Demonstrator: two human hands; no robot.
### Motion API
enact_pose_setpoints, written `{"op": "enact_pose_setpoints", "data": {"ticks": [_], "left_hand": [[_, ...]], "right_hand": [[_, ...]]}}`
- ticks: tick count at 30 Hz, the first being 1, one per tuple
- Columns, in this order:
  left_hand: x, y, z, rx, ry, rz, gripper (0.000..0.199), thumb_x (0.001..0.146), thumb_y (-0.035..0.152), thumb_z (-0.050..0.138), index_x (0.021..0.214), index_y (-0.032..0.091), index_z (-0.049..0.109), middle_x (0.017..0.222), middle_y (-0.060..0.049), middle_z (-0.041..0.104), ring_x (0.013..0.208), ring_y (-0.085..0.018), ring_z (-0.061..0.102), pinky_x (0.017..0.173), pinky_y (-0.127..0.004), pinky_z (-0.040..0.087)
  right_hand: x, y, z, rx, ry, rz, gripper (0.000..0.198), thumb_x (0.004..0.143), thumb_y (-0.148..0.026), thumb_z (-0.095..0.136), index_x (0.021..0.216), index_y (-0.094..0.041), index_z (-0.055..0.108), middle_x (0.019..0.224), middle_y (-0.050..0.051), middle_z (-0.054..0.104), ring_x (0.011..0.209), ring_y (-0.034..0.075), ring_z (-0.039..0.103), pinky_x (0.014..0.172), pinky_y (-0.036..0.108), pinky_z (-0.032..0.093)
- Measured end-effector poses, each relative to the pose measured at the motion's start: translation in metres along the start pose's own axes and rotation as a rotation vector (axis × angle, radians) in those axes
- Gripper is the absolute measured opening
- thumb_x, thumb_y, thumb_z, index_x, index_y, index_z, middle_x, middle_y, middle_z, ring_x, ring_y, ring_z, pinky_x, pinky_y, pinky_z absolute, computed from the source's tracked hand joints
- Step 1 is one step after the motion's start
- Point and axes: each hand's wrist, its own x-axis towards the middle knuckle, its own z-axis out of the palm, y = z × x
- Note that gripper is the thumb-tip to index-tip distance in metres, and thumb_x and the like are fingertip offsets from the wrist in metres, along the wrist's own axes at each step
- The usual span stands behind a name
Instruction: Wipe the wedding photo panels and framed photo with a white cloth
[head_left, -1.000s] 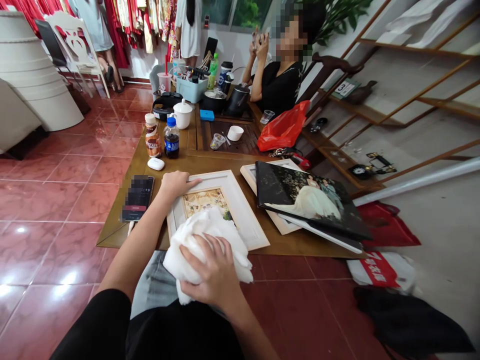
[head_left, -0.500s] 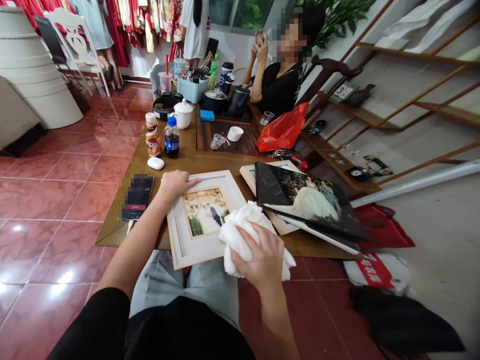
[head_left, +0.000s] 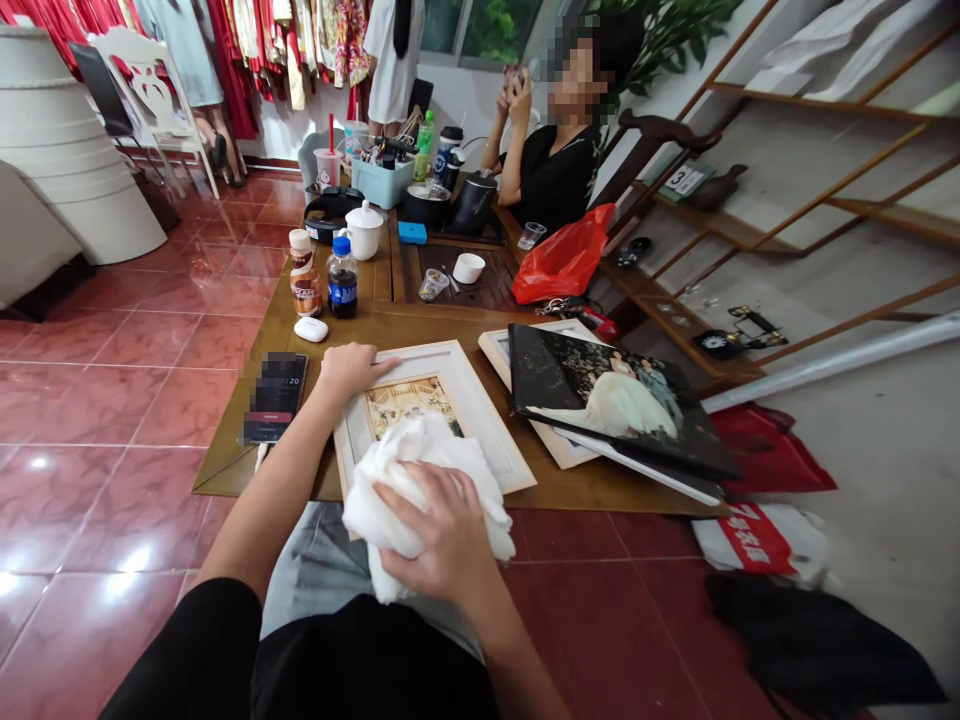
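A pale picture frame (head_left: 491, 425) with a wedding photo (head_left: 416, 395) lies at the near edge of the wooden table (head_left: 442, 328). My left hand (head_left: 351, 372) grips the frame's far left corner, thumb along its top edge. Bunched under the fingers of my right hand (head_left: 442, 535) is a white cloth (head_left: 420, 455), which rests on the lower part of the frame and hides the bottom of the photo. To the right, a dark wedding album (head_left: 615, 395) lies on top of another light frame (head_left: 495, 355).
Left of my forearm lies a phone (head_left: 277, 400), with a white earbud case (head_left: 310, 329) beyond it. A coffee bottle (head_left: 305, 280), a cola bottle (head_left: 343, 285) and a lidded white mug (head_left: 364, 232) stand farther back. A red plastic bag (head_left: 562, 258) lies near a seated person (head_left: 551, 170).
My right hand has moved the white cloth left across the frame, from its right edge to its lower middle. My left hand stays at the corner.
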Motion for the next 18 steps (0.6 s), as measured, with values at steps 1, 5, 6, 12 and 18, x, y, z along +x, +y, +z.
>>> {"op": "enact_pose_setpoints", "data": {"ticks": [1, 5, 6, 12, 18], "left_hand": [[0.000, 0.000, 0.000, 0.001, 0.002, 0.000, 0.087, 0.094, 0.080, 0.020, 0.102, 0.015, 0.078, 0.099, -0.019, 0.076, 0.097, -0.035, 0.073, 0.080, -0.039, 0.052], [0.000, 0.000, 0.001, 0.006, 0.006, 0.001, 0.087, 0.094, 0.080, 0.021, 0.102, 0.015, 0.078, 0.100, -0.019, 0.077, 0.097, -0.035, 0.073, 0.079, -0.039, 0.052], [0.000, 0.000, 0.001, 0.006, 0.004, 0.001, 0.087, 0.094, 0.080, 0.021, 0.102, 0.015, 0.078, 0.100, -0.018, 0.077, 0.097, -0.035, 0.073, 0.079, -0.038, 0.052], [-0.001, 0.002, 0.000, 0.005, 0.006, -0.001, 0.086, 0.095, 0.080, 0.022, 0.103, 0.015, 0.078, 0.101, -0.019, 0.077, 0.097, -0.035, 0.073, 0.080, -0.038, 0.052], [-0.002, 0.001, 0.000, 0.016, 0.010, -0.003, 0.086, 0.096, 0.079, 0.021, 0.105, 0.015, 0.078, 0.101, -0.018, 0.077, 0.097, -0.035, 0.074, 0.079, -0.038, 0.052]], "right_hand": [[0.000, 0.009, -0.004, -0.017, -0.007, 0.032, 0.052, 0.083, -0.051, 0.065, 0.131, -0.032, 0.067, 0.135, 0.010, 0.061, 0.119, 0.032, 0.054, 0.103, 0.050, 0.033], [-0.005, 0.045, -0.019, -0.189, 0.030, 0.246, 0.042, 0.091, -0.044, 0.057, 0.128, -0.026, 0.069, 0.130, 0.012, 0.064, 0.115, 0.031, 0.057, 0.097, 0.046, 0.036], [-0.006, 0.052, -0.022, -0.235, 0.047, 0.288, 0.041, 0.093, -0.043, 0.056, 0.127, -0.025, 0.070, 0.129, 0.012, 0.064, 0.114, 0.030, 0.058, 0.096, 0.045, 0.037], [-0.001, 0.049, -0.022, -0.269, 0.040, 0.261, 0.039, 0.092, -0.043, 0.057, 0.124, -0.024, 0.071, 0.130, 0.013, 0.064, 0.114, 0.032, 0.055, 0.095, 0.047, 0.036], [0.019, 0.004, -0.008, -0.077, -0.107, 0.136, 0.047, 0.087, -0.045, 0.063, 0.130, -0.027, 0.067, 0.138, 0.012, 0.059, 0.118, 0.035, 0.051, 0.097, 0.051, 0.035]]}}
